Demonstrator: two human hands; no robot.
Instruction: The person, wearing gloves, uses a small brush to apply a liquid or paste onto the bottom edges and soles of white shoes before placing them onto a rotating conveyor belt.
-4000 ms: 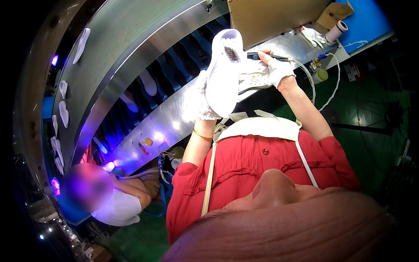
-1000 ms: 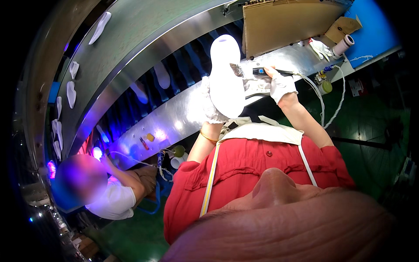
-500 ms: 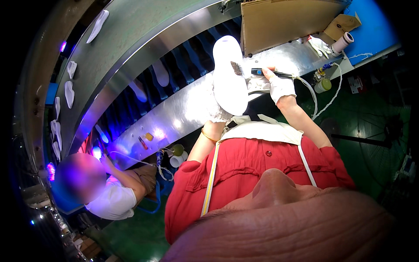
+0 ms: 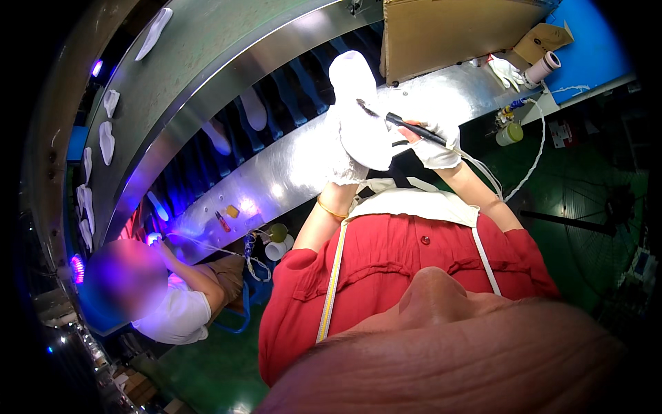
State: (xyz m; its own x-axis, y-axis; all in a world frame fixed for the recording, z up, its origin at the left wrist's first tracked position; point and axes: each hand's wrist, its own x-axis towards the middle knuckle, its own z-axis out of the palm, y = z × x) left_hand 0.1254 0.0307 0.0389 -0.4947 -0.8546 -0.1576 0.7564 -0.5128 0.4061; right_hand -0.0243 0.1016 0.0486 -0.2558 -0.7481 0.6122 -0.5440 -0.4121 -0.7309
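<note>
A white shoe sole (image 4: 365,141) is held up over the metal bench in my left hand (image 4: 343,165), which wears a white glove. Most of that hand's fingers are hidden behind the sole. In my right hand (image 4: 439,148), also gloved, with bare skin at a fingertip, is a black pen-like brush (image 4: 420,130) with thin pale tubing running from its rear. The brush's dark tip lies over the narrow middle of the sole and seems to touch it.
A metal ledge (image 4: 276,165) runs along a rack of blue slats carrying soles. Beyond is a curved conveyor (image 4: 227,41) with white soles. Cardboard (image 4: 455,38), a spare glove (image 4: 505,72) and a thread cone (image 4: 541,69) stand at right. A co-worker (image 4: 172,310) sits at left.
My right hand has turned and come slightly down and left, bringing the brush tip onto the sole. The sole has shifted slightly up and tilted; its dark middle patch no longer shows.
</note>
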